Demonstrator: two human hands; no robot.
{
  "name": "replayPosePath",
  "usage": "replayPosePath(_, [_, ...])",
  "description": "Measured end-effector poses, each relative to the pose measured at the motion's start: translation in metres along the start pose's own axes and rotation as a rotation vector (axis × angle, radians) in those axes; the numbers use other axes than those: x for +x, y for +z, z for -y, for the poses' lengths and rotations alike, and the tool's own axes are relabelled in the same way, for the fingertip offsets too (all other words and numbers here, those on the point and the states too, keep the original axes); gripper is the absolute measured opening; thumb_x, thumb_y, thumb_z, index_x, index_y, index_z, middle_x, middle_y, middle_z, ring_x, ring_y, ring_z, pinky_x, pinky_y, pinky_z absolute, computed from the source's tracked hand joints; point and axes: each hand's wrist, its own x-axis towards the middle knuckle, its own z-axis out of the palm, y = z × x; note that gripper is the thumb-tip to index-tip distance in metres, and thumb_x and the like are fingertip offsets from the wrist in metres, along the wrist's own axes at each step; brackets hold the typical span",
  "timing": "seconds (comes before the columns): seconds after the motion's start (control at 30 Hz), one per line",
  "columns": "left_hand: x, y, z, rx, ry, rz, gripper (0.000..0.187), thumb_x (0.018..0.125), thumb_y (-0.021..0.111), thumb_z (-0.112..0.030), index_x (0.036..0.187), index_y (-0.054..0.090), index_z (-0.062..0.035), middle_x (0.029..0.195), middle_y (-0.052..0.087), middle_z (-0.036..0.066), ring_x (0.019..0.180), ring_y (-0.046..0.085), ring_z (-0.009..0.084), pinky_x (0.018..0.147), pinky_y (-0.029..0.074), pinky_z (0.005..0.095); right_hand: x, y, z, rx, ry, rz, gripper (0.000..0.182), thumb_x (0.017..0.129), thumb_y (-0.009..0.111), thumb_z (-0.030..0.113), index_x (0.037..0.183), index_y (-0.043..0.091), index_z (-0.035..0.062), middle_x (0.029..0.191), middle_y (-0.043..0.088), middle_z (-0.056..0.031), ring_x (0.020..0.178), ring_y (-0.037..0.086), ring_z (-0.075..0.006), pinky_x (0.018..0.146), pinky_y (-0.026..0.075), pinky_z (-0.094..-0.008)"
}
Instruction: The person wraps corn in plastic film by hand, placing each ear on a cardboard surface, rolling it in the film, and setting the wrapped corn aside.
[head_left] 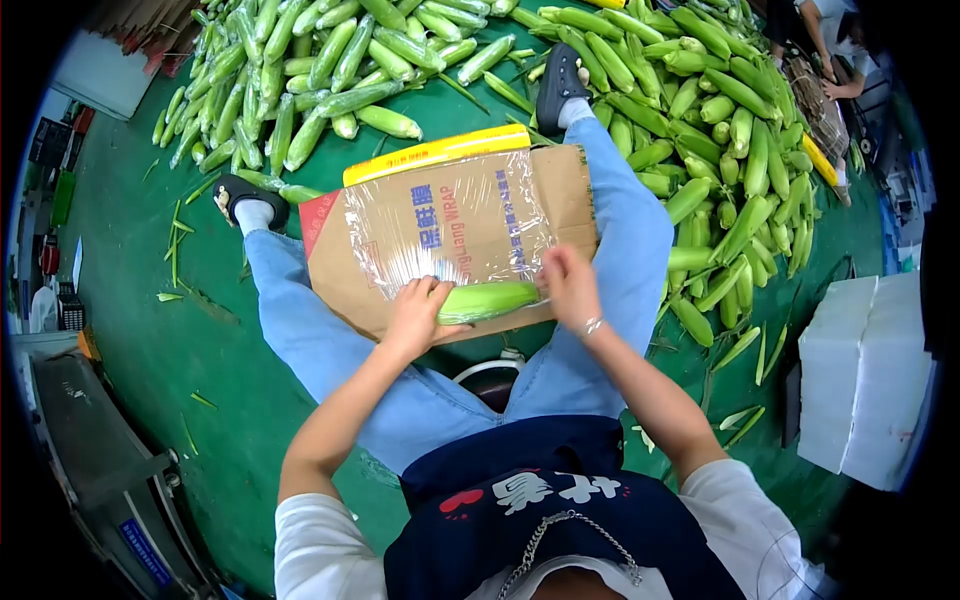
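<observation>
A green-husked ear of corn [487,301] lies crosswise on the near part of a flat cardboard box [567,190] across my lap. My left hand [418,313] is closed around the ear's left end. Just past its right end, my right hand [571,290], slightly blurred, has its fingers pinched at the edge of the clear plastic wrap [400,215]. That wrap is spread over the printed cardboard, wrinkled and shiny, and reaches under the ear. Along the box's far edge runs a yellow wrap roll carton [437,155].
Wrapped ears of corn [340,60] are heaped on the green floor at far left. A larger pile of corn [720,150] lies at far right, near another person [835,45]. White foam boxes [865,370] stand at right, a grey machine [95,430] at left.
</observation>
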Motion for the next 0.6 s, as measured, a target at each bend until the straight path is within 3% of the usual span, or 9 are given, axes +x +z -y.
replayPosePath(0.07, [0.000, -0.002, 0.003, -0.045, -0.049, 0.007, 0.062, 0.061, 0.081, -0.039, 0.107, 0.059, -0.0041, 0.093, 0.054, 0.014, 0.086, 0.056, 0.0341, 0.076, 0.046, 0.0423, -0.024, 0.018, -0.002, -0.062, -0.433, 0.036, 0.015, 0.088, 0.059, 0.010, 0.099, 0.054, 0.0007, 0.070, 0.058, -0.0098, 0.065, 0.062, -0.0245, 0.062, 0.050, -0.0338])
replayPosePath(0.1, [0.002, -0.001, 0.004, -0.065, -0.061, 0.002, 0.061, 0.062, 0.080, -0.039, 0.107, 0.059, -0.0041, 0.090, 0.054, 0.014, 0.084, 0.056, 0.0343, 0.075, 0.047, 0.0423, -0.021, 0.017, 0.000, -0.064, -0.431, 0.042, 0.015, 0.088, 0.059, 0.010, 0.099, 0.054, 0.0007, 0.070, 0.058, -0.0098, 0.065, 0.062, -0.0245, 0.062, 0.050, -0.0338])
replayPosePath(0.17, [0.008, -0.001, 0.004, -0.096, -0.089, -0.006, 0.059, 0.064, 0.079, -0.039, 0.107, 0.059, -0.0040, 0.088, 0.053, 0.014, 0.082, 0.056, 0.0346, 0.073, 0.047, 0.0423, -0.015, 0.007, 0.012, -0.543, -0.791, -0.066, 0.017, 0.084, 0.063, 0.011, 0.096, 0.058, 0.0001, 0.066, 0.058, -0.0093, 0.061, 0.061, -0.0298, 0.060, 0.050, -0.0369])
replayPosePath(0.27, [0.005, -0.007, 0.005, -0.093, -0.115, 0.105, 0.057, 0.064, 0.079, -0.035, 0.108, 0.059, -0.0045, 0.091, 0.053, 0.014, 0.085, 0.055, 0.0348, 0.075, 0.046, 0.0431, -0.003, -0.023, -0.027, -0.441, -0.429, 0.241, 0.017, 0.080, 0.067, 0.014, 0.085, 0.061, -0.0006, 0.065, 0.060, -0.0092, 0.062, 0.061, -0.0333, 0.061, 0.050, -0.0380])
replayPosePath(0.37, [-0.010, -0.014, 0.004, -0.053, -0.035, 0.145, 0.057, 0.064, 0.079, -0.036, 0.108, 0.059, -0.0051, 0.094, 0.053, 0.013, 0.087, 0.054, 0.0319, 0.077, 0.045, 0.0415, 0.032, -0.060, -0.016, -0.521, -0.269, 0.006, 0.022, 0.079, 0.069, 0.019, 0.087, 0.064, -0.0002, 0.067, 0.062, -0.0105, 0.066, 0.062, -0.0342, 0.064, 0.051, -0.0390])
replayPosePath(0.43, [-0.020, -0.015, -0.001, -0.065, -0.027, 0.168, 0.058, 0.064, 0.079, -0.035, 0.110, 0.059, -0.0061, 0.097, 0.053, 0.012, 0.090, 0.053, 0.0308, 0.079, 0.044, 0.0412, 0.048, -0.079, 0.020, -0.209, -0.046, -0.056, 0.029, 0.077, 0.072, 0.022, 0.096, 0.064, 0.0016, 0.072, 0.063, -0.0122, 0.072, 0.062, -0.0359, 0.068, 0.051, -0.0390])
replayPosePath(0.47, [-0.022, -0.014, -0.004, -0.064, -0.072, 0.137, 0.059, 0.064, 0.080, -0.035, 0.110, 0.058, -0.0063, 0.097, 0.053, 0.012, 0.090, 0.053, 0.0311, 0.079, 0.044, 0.0412, 0.033, -0.069, 0.017, -0.211, -0.038, -0.054, 0.029, 0.077, 0.072, 0.022, 0.096, 0.064, 0.0016, 0.072, 0.063, -0.0122, 0.072, 0.062, -0.0359, 0.068, 0.051, -0.0390])
replayPosePath(0.57, [-0.015, -0.014, -0.005, -0.077, -0.154, 0.095, 0.060, 0.063, 0.080, -0.036, 0.110, 0.058, -0.0060, 0.097, 0.053, 0.013, 0.089, 0.054, 0.0319, 0.078, 0.044, 0.0414, -0.019, -0.021, 0.010, -0.423, -0.688, 0.402, 0.037, 0.077, 0.072, 0.018, 0.109, 0.060, 0.0048, 0.084, 0.064, -0.0133, 0.082, 0.062, -0.0328, 0.075, 0.051, -0.0392])
replayPosePath(0.6, [-0.015, -0.014, -0.004, -0.093, -0.145, 0.101, 0.061, 0.063, 0.080, -0.036, 0.111, 0.058, -0.0056, 0.096, 0.053, 0.013, 0.089, 0.054, 0.0323, 0.078, 0.044, 0.0417, -0.021, -0.018, -0.002, -0.604, -0.612, 0.425, 0.033, 0.076, 0.072, 0.016, 0.105, 0.062, 0.0046, 0.082, 0.064, -0.0134, 0.079, 0.062, -0.0322, 0.075, 0.051, -0.0392])
